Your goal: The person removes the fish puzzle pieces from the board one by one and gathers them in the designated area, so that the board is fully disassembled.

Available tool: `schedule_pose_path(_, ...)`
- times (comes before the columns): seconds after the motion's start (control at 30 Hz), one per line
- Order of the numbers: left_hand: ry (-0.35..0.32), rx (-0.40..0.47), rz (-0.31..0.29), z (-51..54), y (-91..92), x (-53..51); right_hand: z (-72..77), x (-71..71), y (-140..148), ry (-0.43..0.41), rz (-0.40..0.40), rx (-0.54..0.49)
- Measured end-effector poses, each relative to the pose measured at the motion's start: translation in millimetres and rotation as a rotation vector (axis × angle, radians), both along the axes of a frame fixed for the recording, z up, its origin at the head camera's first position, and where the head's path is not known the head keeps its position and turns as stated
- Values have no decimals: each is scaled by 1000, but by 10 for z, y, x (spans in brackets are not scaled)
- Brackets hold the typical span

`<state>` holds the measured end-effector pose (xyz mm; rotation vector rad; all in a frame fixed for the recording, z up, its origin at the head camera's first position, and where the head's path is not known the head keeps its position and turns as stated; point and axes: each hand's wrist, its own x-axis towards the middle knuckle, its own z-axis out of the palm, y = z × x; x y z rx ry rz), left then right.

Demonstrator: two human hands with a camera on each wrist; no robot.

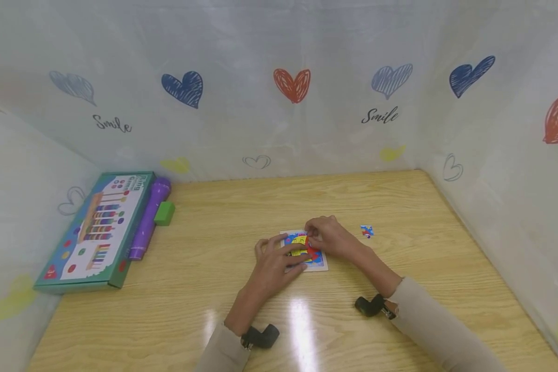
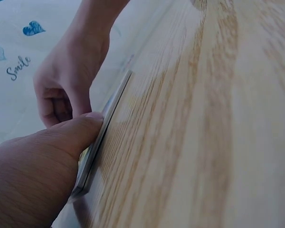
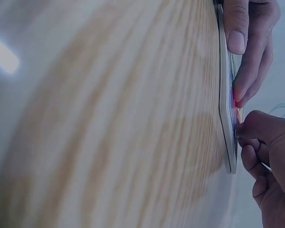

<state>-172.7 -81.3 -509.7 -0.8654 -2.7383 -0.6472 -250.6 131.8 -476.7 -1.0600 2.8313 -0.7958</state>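
Note:
A small square jigsaw puzzle (image 1: 320,265) with a bright yellow, red and blue picture lies on the table in the head view. My left hand (image 1: 272,264) rests over its left side, fingers spread across the picture. In the left wrist view the thumb (image 2: 83,130) touches the near edge of the board. At the upper right part of the puzzle, my right hand (image 1: 333,238) has its fingers curled and pinches what looks like a puzzle piece, mostly hidden by the fingertips. A loose puzzle piece (image 1: 367,231) lies on the table to the right of that hand.
On the wooden table (image 1: 204,289), a boxed ring game (image 1: 97,227) lies at the left. Beside it are a purple tube-shaped object (image 1: 150,219) and a green block (image 1: 165,213). White sheeting (image 1: 232,119) with hearts encloses the back and sides.

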Motion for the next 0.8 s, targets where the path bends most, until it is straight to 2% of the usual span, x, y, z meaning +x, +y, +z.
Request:
schedule_pose_path(0.3, 5, 1, 0, 7, -6, -2, 73, 7, 76, 56, -40, -16)
schedule_pose_path(0.57, -6, 9, -4, -8, -5, -17, 105, -3, 261, 86, -62, -12)
schedule_pose_path(0.8, 7, 37, -7, 1, 0, -5, 118, -17, 440, 130, -51, -43)
